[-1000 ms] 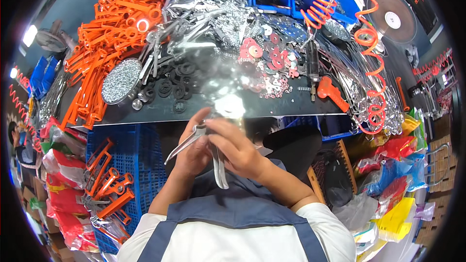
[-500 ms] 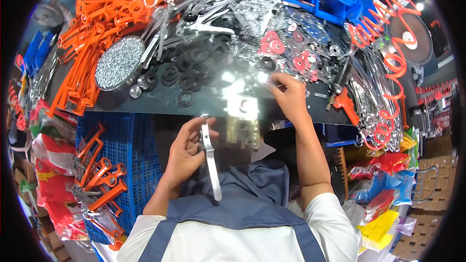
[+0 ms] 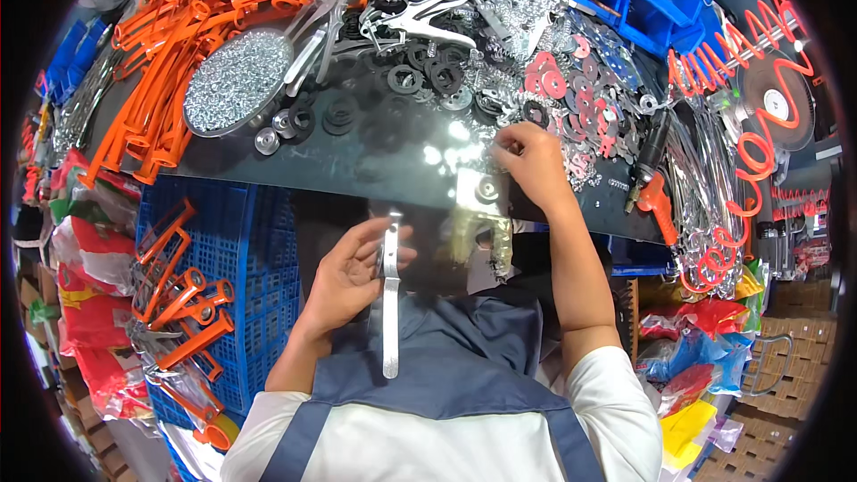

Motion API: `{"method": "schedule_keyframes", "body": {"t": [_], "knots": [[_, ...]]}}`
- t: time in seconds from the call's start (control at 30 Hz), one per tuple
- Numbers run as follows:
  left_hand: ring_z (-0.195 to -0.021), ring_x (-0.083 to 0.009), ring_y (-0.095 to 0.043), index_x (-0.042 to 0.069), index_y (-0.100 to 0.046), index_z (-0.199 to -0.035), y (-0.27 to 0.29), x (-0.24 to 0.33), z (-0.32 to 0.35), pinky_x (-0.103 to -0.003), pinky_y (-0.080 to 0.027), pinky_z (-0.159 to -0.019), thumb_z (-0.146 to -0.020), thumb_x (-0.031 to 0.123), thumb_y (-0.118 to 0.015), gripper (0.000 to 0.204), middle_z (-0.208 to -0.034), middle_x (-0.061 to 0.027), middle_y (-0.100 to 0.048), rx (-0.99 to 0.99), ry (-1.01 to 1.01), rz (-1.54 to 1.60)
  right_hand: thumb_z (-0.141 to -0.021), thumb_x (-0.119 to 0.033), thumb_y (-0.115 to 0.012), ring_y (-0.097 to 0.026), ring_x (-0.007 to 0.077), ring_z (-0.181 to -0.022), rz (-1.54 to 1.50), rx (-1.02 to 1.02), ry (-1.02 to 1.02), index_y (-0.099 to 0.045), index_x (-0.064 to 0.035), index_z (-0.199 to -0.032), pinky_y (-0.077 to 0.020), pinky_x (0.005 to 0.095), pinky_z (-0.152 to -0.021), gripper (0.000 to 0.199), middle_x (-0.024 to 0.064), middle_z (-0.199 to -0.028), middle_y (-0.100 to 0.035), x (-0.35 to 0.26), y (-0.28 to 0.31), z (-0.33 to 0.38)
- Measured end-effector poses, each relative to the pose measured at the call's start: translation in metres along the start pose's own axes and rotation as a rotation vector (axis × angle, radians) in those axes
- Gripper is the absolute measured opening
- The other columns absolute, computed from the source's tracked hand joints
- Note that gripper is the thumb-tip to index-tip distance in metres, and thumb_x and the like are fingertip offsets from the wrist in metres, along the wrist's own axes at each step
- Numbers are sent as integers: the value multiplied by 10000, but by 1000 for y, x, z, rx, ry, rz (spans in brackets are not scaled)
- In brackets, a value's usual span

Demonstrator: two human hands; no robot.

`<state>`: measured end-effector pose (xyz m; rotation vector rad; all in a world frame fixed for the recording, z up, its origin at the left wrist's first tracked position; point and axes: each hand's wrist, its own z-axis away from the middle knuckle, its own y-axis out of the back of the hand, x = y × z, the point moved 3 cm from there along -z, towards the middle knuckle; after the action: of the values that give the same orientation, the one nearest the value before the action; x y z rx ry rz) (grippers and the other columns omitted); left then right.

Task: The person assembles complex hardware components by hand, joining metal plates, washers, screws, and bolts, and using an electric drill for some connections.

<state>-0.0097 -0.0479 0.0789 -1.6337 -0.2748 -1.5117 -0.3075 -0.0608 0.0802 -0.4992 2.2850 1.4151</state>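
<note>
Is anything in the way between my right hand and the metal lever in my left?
Nothing visible blocks it. Your right hand is over the tabletop; the metal lever, in your left hand, is off its near edge. A small round part lies beside that path.

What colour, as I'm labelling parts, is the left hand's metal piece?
The metal piece in the left hand is silver, best seen in the head view.
</note>
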Motion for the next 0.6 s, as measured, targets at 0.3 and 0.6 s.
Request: {"method": "schedule_keyframes", "body": {"t": [0.3, 0.6], "knots": [[-921, -147, -562, 8, -449, -1265, -9, 2, 4, -268, -504, -792, -818, -68, -584, 473, -1245, -136, -527, 64, -3, 29, -859, -148, -631, -500, 58, -532, -735, -107, -651, -603, 1, -802, -398, 191, -478, 162, 33, -678, -600, 20, 24, 0], [-825, -109, -547, 39, -632, -991, -33, 12, -45, -238, -442, -734, -780, 60, -701, 224, -916, -29, -595, 275, -203, -405, -787, -10, -676, -594, 123, -660, -1260, -54, -516, -624, 38, -922, -487, 243, -588, 153, 71, -793, -636, -67, 18, 39]]}}
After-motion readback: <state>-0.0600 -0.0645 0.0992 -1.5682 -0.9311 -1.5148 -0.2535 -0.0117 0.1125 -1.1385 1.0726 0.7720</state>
